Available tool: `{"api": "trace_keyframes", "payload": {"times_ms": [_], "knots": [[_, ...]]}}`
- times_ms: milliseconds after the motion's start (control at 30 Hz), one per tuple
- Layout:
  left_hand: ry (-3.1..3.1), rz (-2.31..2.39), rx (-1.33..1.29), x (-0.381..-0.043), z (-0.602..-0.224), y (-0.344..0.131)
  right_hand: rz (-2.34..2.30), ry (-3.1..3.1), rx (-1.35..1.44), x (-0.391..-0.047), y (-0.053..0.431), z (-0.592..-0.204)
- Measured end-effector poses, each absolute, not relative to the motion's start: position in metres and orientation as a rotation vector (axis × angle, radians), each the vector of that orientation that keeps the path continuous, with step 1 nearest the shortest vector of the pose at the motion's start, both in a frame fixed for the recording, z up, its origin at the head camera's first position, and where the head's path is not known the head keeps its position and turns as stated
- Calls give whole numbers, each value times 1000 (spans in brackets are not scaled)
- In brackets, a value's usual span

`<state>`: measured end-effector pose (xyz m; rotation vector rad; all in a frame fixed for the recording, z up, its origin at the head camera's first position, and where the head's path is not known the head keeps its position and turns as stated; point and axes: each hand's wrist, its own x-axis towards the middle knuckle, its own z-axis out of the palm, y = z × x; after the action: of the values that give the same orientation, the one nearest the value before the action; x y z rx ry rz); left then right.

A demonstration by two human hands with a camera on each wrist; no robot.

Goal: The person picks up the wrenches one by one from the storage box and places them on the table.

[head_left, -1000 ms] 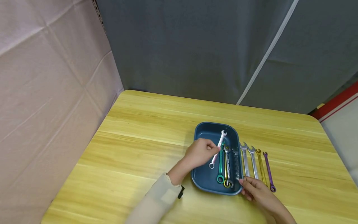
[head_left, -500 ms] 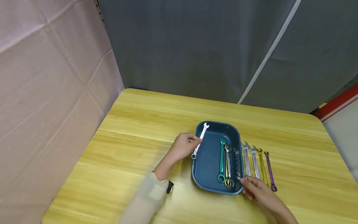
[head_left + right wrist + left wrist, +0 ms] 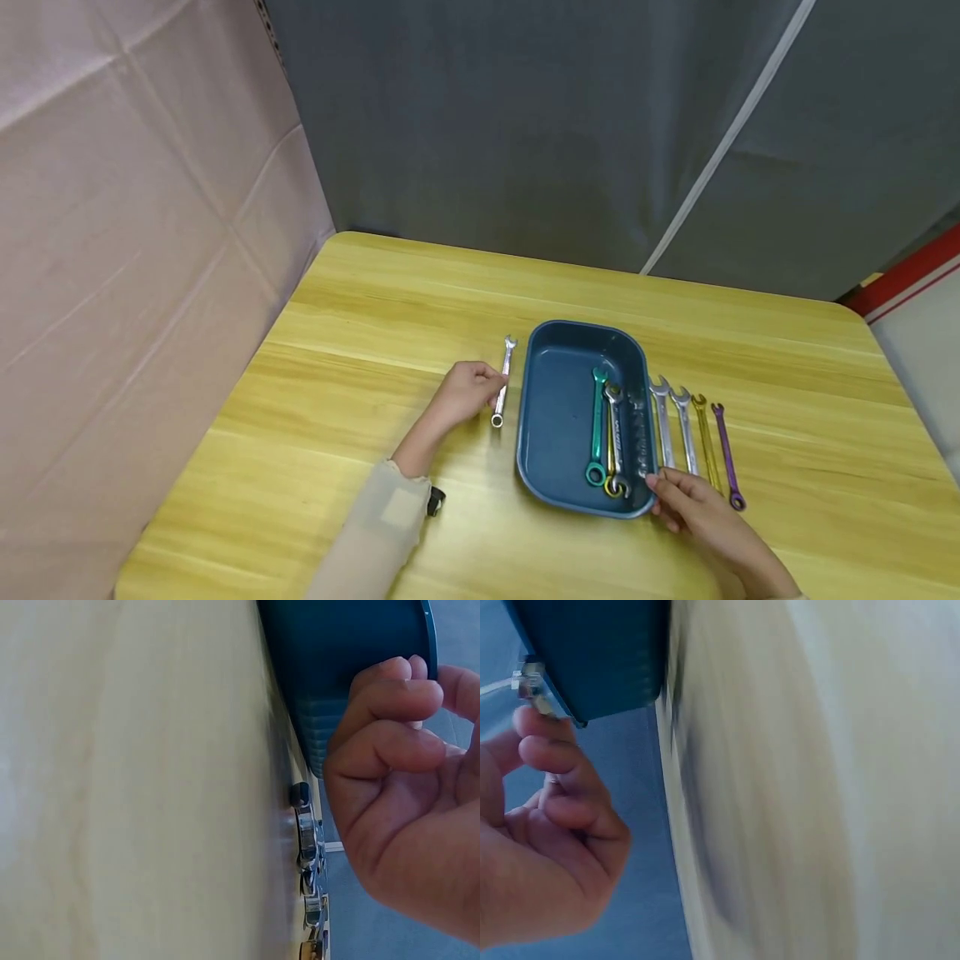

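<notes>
A person's left hand (image 3: 459,392) pinches a silver combination wrench (image 3: 507,362) mid-shaft, raised above the wooden table (image 3: 375,333). Just right of those fingertips sits a dark blue tray (image 3: 555,433); the right hand (image 3: 690,504) pinches its near right corner. With so little shaft gripped, the wrench could swivel, knock the tray or drop. A tug from the right fingers might shove the tray into the wrench row (image 3: 684,429) beside them.

The person's sleeved left forearm (image 3: 375,529) slants up from the bottom edge to the left hand (image 3: 467,390), its thumb and fingertips pinching at lower centre; the right hand (image 3: 692,502), lower right, pinches with curled fingers.
</notes>
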<state>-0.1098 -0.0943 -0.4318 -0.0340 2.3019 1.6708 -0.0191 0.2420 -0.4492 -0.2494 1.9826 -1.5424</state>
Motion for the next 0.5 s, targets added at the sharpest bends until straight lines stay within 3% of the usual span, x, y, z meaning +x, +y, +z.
{"api": "trace_keyframes", "payload": {"times_ms": [500], "knots": [[2294,1355,16,-116,-439,-92,-1523,1982,-217,-20,242,-448]]}}
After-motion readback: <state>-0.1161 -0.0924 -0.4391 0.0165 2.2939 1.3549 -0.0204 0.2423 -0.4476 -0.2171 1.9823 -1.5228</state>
